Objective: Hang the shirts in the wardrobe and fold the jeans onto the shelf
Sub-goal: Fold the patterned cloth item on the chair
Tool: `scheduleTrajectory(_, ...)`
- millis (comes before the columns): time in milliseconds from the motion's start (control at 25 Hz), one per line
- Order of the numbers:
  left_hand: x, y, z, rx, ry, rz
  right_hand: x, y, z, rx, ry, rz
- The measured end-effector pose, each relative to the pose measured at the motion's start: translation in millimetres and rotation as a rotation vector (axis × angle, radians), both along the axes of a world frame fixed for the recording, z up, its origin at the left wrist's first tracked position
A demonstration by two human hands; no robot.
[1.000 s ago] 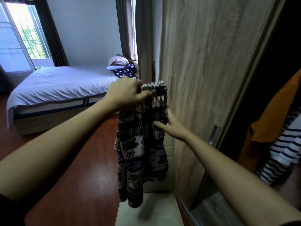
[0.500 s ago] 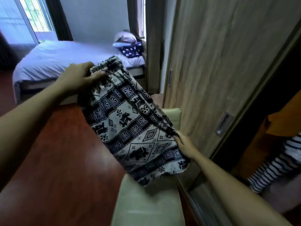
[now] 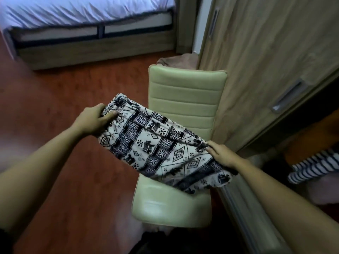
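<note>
A pair of cream trousers with a dark blue elephant print [image 3: 157, 149] is stretched out flat between both hands, just above the seat of a pale green chair [image 3: 183, 99]. My left hand [image 3: 93, 121] grips the gathered waistband end at the left. My right hand [image 3: 222, 154] holds the fabric near the leg end at the right. The far corner of the trousers droops onto the chair seat. In the open wardrobe at the right hang an orange shirt [image 3: 311, 142] and a navy-and-white striped shirt [image 3: 315, 166].
The sliding wardrobe door [image 3: 266, 61] with a metal recessed handle [image 3: 288, 97] stands right behind the chair. A bed [image 3: 88, 21] with white sheets runs along the top. Red-brown wooden floor [image 3: 64, 99] spreads to the left. A brown cloth [image 3: 178, 61] lies behind the chair back.
The trousers went from hanging upright to spread nearly flat, and both hands have lowered them toward the chair seat. The view has tilted down.
</note>
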State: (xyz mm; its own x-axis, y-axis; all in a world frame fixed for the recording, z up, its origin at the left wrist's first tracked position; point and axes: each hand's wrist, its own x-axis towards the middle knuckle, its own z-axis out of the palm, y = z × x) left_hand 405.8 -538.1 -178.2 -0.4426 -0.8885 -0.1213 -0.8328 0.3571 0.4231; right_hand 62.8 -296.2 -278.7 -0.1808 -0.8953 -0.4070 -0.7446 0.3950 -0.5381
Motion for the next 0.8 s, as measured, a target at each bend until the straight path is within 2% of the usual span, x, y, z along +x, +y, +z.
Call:
scheduleTrajectory(80, 3, 3, -45, 0.059, -0.04, -0.011, 0, -8, -39, 0.106, 0.021, 0.062)
scheduleTrajectory(280, 27, -1, -241, 0.201, -0.282, 0.024, 7, -28, -214, 0.27, 0.131, 0.168)
scheduleTrajectory(400, 29, 7, -330, 0.154, -0.385, 0.044, 17, -42, -296, 0.227, 0.191, 0.133)
scheduleTrajectory(560, 27, -13, -372, -0.002, -0.384, 0.185, -5, -44, -339, 0.03, 0.4, -0.04)
scheduleTrajectory(640, 28, -19, -382, -0.019, -0.382, 0.196, -18, -28, -346, 0.06, 0.407, -0.11)
scheduleTrajectory(720, 24, -22, -383, 0.006, -0.37, 0.196, -24, -10, -345, 0.05, 0.407, -0.15)
scheduleTrajectory(800, 12, -20, -372, 0.093, -0.307, 0.213, -23, 2, -336, -0.095, 0.482, -0.133)
